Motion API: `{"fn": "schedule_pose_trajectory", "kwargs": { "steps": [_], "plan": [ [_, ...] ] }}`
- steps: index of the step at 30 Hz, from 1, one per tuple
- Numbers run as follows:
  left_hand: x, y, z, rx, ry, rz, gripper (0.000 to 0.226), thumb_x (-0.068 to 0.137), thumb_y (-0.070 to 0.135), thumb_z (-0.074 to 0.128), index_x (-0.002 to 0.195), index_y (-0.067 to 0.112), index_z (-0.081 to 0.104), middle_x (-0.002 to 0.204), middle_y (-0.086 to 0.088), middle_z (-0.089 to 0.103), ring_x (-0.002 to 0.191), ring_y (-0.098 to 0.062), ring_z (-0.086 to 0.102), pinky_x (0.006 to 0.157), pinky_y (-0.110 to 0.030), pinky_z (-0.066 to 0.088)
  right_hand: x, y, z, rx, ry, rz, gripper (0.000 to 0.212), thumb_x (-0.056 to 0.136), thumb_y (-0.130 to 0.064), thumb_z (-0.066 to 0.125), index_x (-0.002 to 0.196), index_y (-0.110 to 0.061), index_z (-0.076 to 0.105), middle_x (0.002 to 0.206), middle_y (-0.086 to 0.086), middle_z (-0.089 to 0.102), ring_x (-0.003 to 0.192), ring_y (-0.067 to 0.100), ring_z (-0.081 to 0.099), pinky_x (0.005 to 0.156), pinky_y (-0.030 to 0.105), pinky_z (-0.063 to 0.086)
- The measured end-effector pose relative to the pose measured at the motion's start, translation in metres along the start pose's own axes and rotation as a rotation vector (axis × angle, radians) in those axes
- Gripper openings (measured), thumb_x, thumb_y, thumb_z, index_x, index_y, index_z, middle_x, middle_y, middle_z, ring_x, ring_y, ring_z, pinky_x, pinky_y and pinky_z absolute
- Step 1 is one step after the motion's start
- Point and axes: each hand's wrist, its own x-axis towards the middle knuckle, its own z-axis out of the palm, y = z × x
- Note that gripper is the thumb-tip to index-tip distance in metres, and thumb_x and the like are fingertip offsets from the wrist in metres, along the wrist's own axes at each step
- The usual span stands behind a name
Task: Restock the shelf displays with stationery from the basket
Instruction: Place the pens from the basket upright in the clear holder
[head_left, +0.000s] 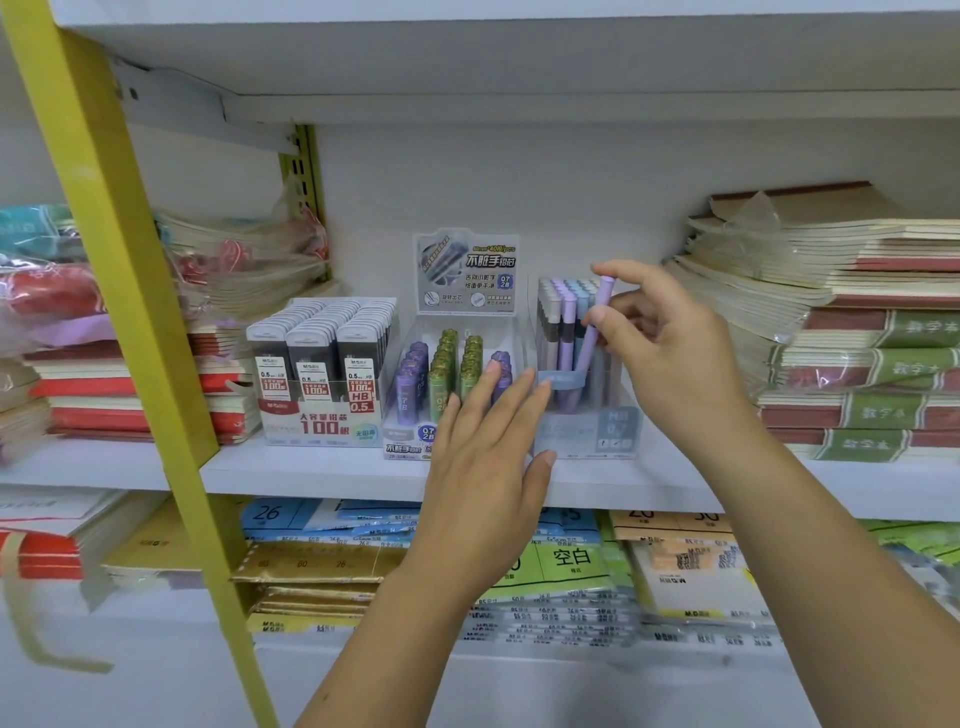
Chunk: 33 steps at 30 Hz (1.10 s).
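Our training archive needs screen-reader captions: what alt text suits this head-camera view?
A right hand pinches a tilted lilac tube in a clear display box on a white shelf; the open left hand rests against the box. Two other lead displays stand to its left.

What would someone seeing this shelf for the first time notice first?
The right hand, centre-right, pinches a purple tube tilted over the clear display box on the middle shelf. The left hand reaches straight-fingered to that box's left front, and a yellow post slants across the left.
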Motion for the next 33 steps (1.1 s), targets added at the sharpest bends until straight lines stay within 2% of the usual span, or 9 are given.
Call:
{"fn": "schedule_pose_trajectory", "kwargs": {
  "steps": [3,7,11,14,17,21,25,28,33],
  "plan": [
    [0.0,-0.001,0.001,-0.004,0.002,0.004,0.059,0.101,0.041,0.035,0.156,0.03,0.02,0.164,0.016,0.016,0.15,-0.001,-0.012,0.125,-0.039,0.0,-0.002,0.004,0.007,-0.092,0.007,-0.017,0.034,0.092,-0.016,0.063,0.121,-0.034,0.061,0.086,-0.01,0.064,0.077,0.002,0.06,0.069,0.012,0.049],
    [0.001,-0.001,0.001,-0.018,0.003,0.005,0.059,0.101,0.042,0.034,0.156,0.029,0.021,0.164,0.016,0.016,0.15,0.0,-0.012,0.125,-0.039,0.001,-0.002,0.009,0.009,-0.387,-0.004,-0.102,0.038,0.087,-0.017,0.068,0.125,-0.022,0.062,0.094,-0.001,0.047,0.078,0.016,0.05,0.072,0.025,0.043],
    [0.0,0.0,-0.005,-0.065,-0.003,0.006,0.058,0.101,0.041,0.04,0.156,0.029,0.023,0.163,0.018,0.016,0.15,0.002,-0.01,0.125,-0.038,0.0,-0.006,0.006,0.007,-0.443,-0.009,-0.119,0.048,0.09,-0.018,0.065,0.136,-0.022,0.053,0.097,-0.001,0.037,0.085,0.013,0.04,0.078,0.025,0.039],
    [-0.01,0.003,-0.016,-0.083,0.08,0.024,0.052,0.1,0.032,0.05,0.15,0.026,0.039,0.156,0.015,0.035,0.15,-0.002,0.013,0.123,-0.032,0.008,-0.019,-0.002,0.003,-0.347,0.021,-0.101,0.05,0.094,-0.019,0.059,0.141,-0.021,0.044,0.101,-0.003,0.041,0.083,0.01,0.043,0.078,0.02,0.038],
    [-0.038,0.0,-0.024,-0.115,0.126,0.049,0.039,0.096,0.032,0.05,0.133,0.023,0.058,0.132,0.01,0.06,0.127,-0.007,0.045,0.109,-0.018,0.027,-0.049,-0.009,-0.003,-0.172,0.007,-0.136,0.031,0.095,-0.019,0.056,0.126,-0.026,0.053,0.089,-0.007,0.051,0.075,0.006,0.049,0.068,0.016,0.041],
    [-0.109,-0.022,-0.011,-0.116,-0.22,-0.005,0.032,0.096,0.033,0.051,0.126,0.025,0.062,0.117,0.008,0.063,0.107,-0.009,0.053,0.088,-0.021,0.04,-0.123,0.008,0.002,-0.003,-0.163,0.052,0.021,0.095,-0.021,0.056,0.109,-0.036,0.056,0.077,-0.016,0.054,0.067,0.005,0.05,0.063,0.012,0.039],
    [-0.2,-0.055,0.031,-0.116,-0.782,-0.245,0.039,0.1,0.032,0.054,0.138,0.027,0.051,0.135,0.004,0.052,0.111,-0.013,0.057,0.093,-0.034,0.048,-0.237,0.059,0.031,-0.035,-0.444,0.415,0.018,0.095,-0.025,0.055,0.102,-0.042,0.056,0.079,-0.013,0.058,0.065,0.008,0.055,0.06,0.023,0.044],
    [-0.269,-0.07,0.069,-0.202,-0.991,-0.507,0.044,0.098,0.03,0.06,0.139,0.022,0.05,0.139,-0.004,0.049,0.117,-0.019,0.056,0.095,-0.026,0.04,-0.333,0.101,0.057,-0.095,-0.668,0.684,0.013,0.097,-0.026,0.052,0.106,-0.035,0.055,0.09,-0.008,0.06,0.068,0.01,0.058,0.064,0.037,0.046],
    [-0.367,-0.083,0.122,-0.262,-1.184,-0.822,0.047,0.092,0.019,0.068,0.136,0.008,0.055,0.135,-0.014,0.057,0.123,-0.027,0.054,0.1,-0.028,0.039,-0.46,0.149,0.085,-0.206,-1.077,0.991,0.034,0.096,-0.025,0.058,0.129,-0.022,0.055,0.128,0.003,0.057,0.114,0.021,0.057,0.089,0.029,0.043]
  ]
}}
